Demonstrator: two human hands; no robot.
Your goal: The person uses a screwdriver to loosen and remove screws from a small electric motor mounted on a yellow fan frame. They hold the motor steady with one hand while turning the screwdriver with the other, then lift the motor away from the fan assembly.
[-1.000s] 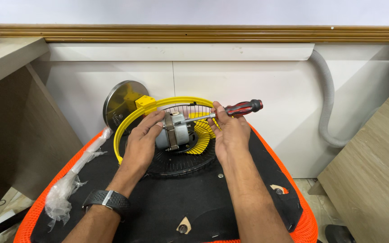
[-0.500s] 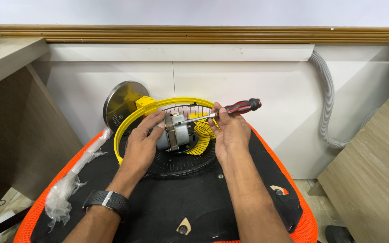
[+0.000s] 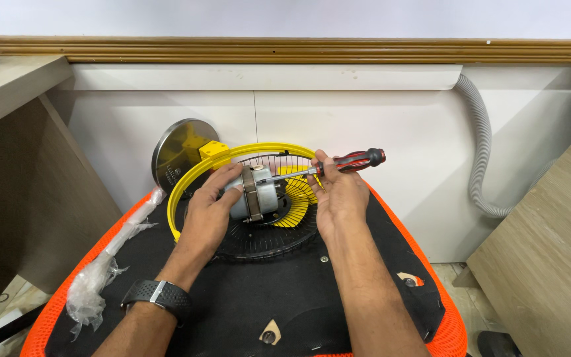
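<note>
Screwdriver (image 3: 338, 163) tip at motor (image 3: 259, 193) edge

The one camera sits on the person's head. It looks down and forward, close over an orange-rimmed seat (image 3: 431, 277), maybe a chair, facing a white wall (image 3: 365, 125).

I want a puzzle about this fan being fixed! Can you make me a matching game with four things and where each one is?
Things:
1. screwdriver
2. fan motor
3. crumpled clear plastic
4. grey corrugated hose

Places:
A. lying on the left edge of the orange-rimmed seat
B. running down the white wall on the right
C. under the left hand
D. held in the right hand

Pairs: 1-D, 2-C, 3-A, 4-B
</note>
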